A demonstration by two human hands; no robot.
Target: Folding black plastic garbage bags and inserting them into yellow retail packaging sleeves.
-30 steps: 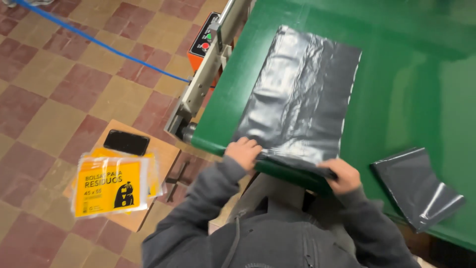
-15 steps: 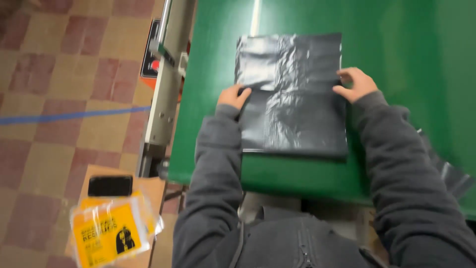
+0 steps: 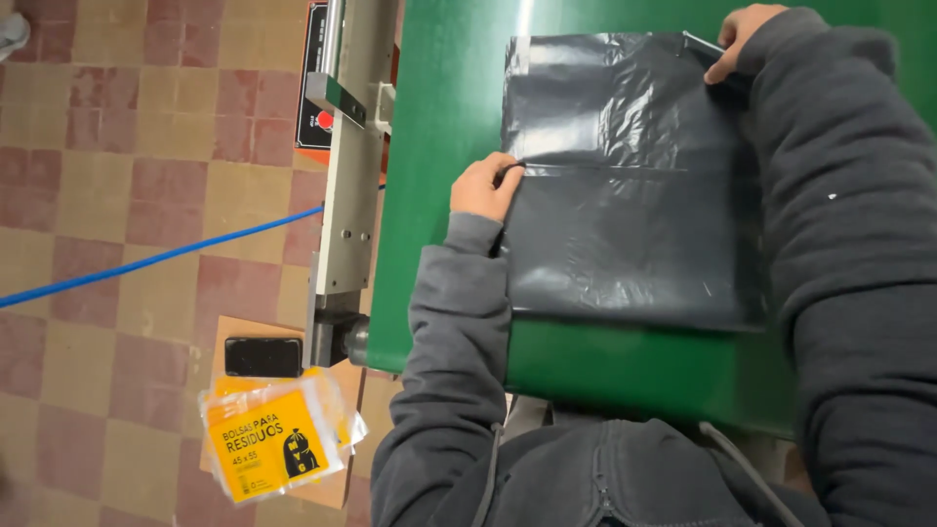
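Head view shows a black plastic bag [image 3: 625, 185] lying flat on the green table [image 3: 439, 117], folded across its middle. At the bag's left edge, the left hand [image 3: 483, 187] pinches the fold line. At the bag's far right corner, the right hand [image 3: 737, 34] grips the film with curled fingers. Thin film could slip or crease crookedly if either pinch loosens, judging by its wrinkles. Grey sleeves cover the bag's right edge, and the right hand's fingertips are partly hidden.

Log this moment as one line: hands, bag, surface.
left hand: pinching bag's left edge | right hand: gripping far right corner | black plastic bag: flat, creased | green table
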